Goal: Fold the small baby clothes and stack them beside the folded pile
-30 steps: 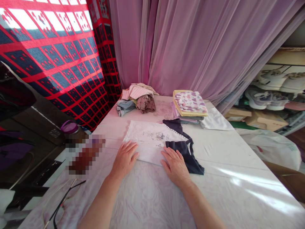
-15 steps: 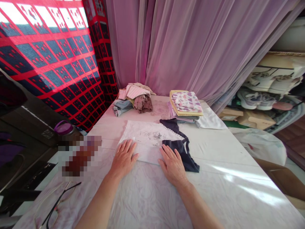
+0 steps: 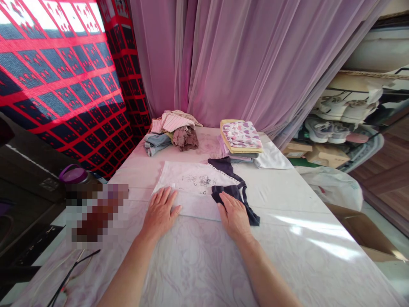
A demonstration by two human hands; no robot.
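A white shirt (image 3: 187, 179) with dark navy sleeves and black printed drawings lies in front of me, its near side folded over. My left hand (image 3: 160, 211) rests flat on the left end of the folded part, fingers spread. On the right, my right hand (image 3: 234, 215) lies over the navy sleeve (image 3: 252, 215) and the white edge, its fingers stretched out and closer together. Neither hand grips the cloth. Beyond the shirt stands a neat stack of folded clothes (image 3: 242, 135), with a heart-patterned piece on top.
A loose heap of clothes (image 3: 175, 130) sits at the back left. Folded white cloth (image 3: 273, 157) lies beside the stack. Black-framed glasses (image 3: 72, 273) are at the near left, and a purple-lidded bottle (image 3: 76, 177) stands beyond the left edge. Shoes (image 3: 326, 130) fill a right-hand shelf.
The view has turned slightly right. My right hand has shifted a little onto the navy sleeve and its fingers have drawn closer together. My left hand stays flat on the shirt.
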